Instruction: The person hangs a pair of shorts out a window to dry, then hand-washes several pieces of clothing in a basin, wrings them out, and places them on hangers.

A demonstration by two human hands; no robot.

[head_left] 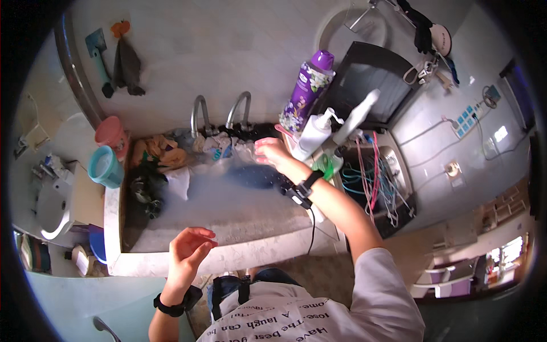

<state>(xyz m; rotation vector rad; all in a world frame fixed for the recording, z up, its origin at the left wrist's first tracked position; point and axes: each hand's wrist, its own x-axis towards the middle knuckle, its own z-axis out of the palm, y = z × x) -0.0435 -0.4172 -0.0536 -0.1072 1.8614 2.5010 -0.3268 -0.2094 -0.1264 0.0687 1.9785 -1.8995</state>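
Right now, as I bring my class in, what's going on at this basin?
Bunched cloth lies in a wide basin of cloudy water. The person's right hand is over the basin, left of a white pump bottle; the left hand is near the front rim. Neither appears to hold anything. A tall purple bottle stands behind the pump bottle.

Darkens to black at the round rim, bending straight edges there. Glares white at a bright opening [509, 256], lower right, and on the right wall [433, 149]. Looks slightly soft throughout.
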